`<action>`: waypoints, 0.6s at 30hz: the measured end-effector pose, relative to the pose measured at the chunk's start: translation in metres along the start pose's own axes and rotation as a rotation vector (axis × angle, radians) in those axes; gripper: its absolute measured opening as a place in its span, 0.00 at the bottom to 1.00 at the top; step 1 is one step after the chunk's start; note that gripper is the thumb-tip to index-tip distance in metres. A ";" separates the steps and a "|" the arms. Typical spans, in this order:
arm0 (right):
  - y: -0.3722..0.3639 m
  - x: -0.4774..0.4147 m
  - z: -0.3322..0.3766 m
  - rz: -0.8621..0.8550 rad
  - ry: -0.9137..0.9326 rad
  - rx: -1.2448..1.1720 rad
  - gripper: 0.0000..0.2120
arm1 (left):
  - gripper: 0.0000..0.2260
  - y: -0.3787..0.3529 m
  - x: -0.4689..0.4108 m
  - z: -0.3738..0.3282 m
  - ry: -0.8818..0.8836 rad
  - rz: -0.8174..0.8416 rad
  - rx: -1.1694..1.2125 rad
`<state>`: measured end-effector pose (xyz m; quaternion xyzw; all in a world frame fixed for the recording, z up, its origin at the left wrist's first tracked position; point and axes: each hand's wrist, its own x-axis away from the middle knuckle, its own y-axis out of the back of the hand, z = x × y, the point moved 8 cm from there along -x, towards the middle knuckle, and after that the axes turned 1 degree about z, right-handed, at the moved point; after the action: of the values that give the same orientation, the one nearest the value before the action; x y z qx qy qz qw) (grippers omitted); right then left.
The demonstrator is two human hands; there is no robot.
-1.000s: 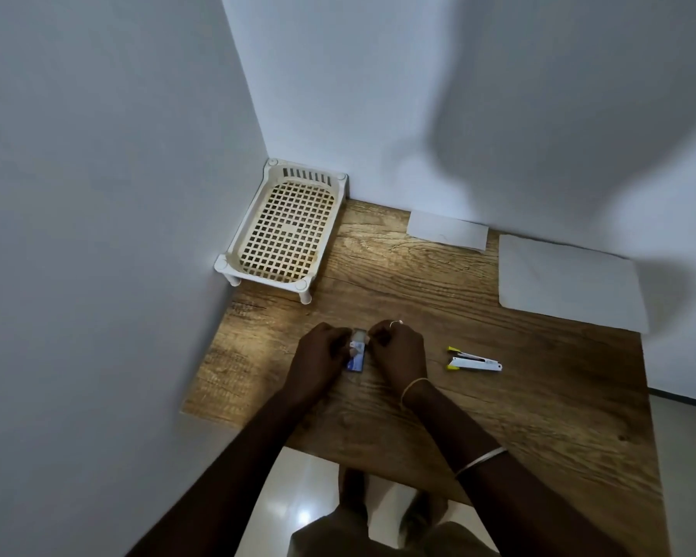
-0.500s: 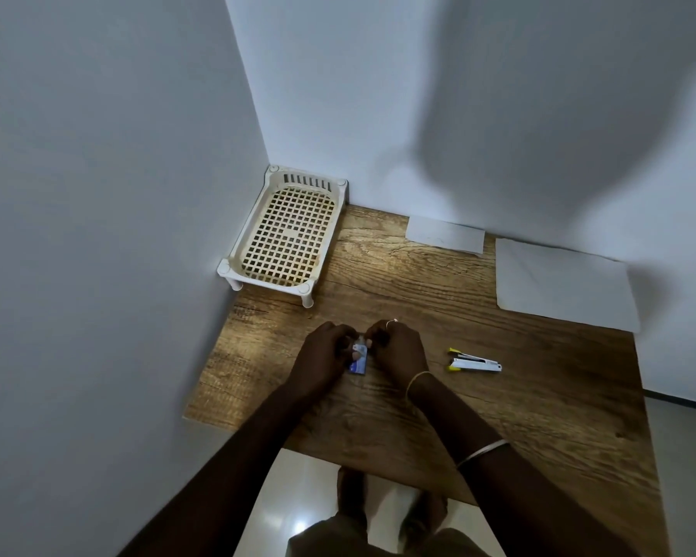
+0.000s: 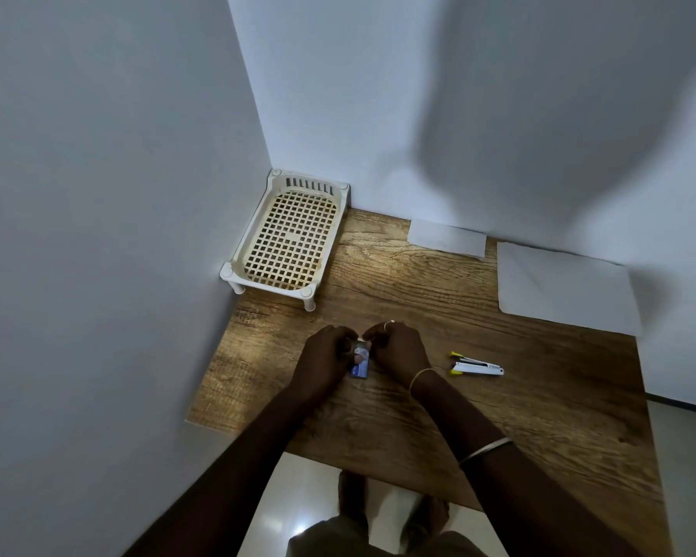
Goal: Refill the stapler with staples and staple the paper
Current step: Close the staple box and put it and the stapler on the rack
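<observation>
The wood-grain surface [image 3: 438,327] fills a corner between pale walls. At its far right lies a large white paper sheet [image 3: 563,287], flat, with a smaller folded paper [image 3: 447,238] near it against the back wall. A cream plastic tray [image 3: 258,257] with a grid floor stands on short legs in the far left corner. The left hand [image 3: 326,357] and right hand [image 3: 398,351] meet near the front middle, each grip closed on a small blue-and-white staple box [image 3: 360,361] held between them just above the wood. The stapler [image 3: 477,365], white with yellow ends and a dark strip, lies open to the right of the right hand, apart from it.
</observation>
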<state>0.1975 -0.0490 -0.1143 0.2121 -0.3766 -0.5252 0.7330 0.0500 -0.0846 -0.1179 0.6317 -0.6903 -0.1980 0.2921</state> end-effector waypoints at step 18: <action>-0.002 -0.014 -0.002 0.177 -0.108 -0.069 0.04 | 0.15 -0.002 0.000 0.001 0.047 0.003 -0.067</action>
<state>0.1959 -0.0365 -0.1219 0.1242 -0.4144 -0.4815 0.7622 0.0514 -0.0851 -0.1197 0.6249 -0.6771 -0.2058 0.3296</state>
